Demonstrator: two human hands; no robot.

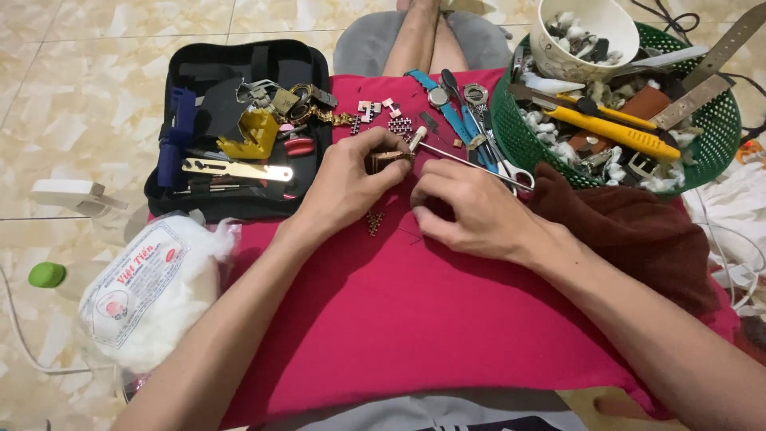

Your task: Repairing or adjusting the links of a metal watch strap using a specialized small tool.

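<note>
Two hands meet over a red cloth [415, 319]. Left hand [347, 187] pinches a small metal watch band piece [388, 160]; right hand [471, 209] grips thin tweezers [471, 162] touching it. Loose links [375, 112] lie beyond, a black tool case [215, 72] left, a green basket [519, 136] right. Fingers hide the band's lower end.

A red cloth [415, 319] spreads under both hands, and loose watch links [375, 108] lie scattered on it just beyond the left hand [347, 183]. Beyond the right hand [471, 211] rests a blue-strapped watch [443, 104], with a green basket [702, 160] further right. Left of the left hand, a black tool case [207, 72] and a cotton bag [152, 291] sit on the tiled floor [80, 96].
</note>
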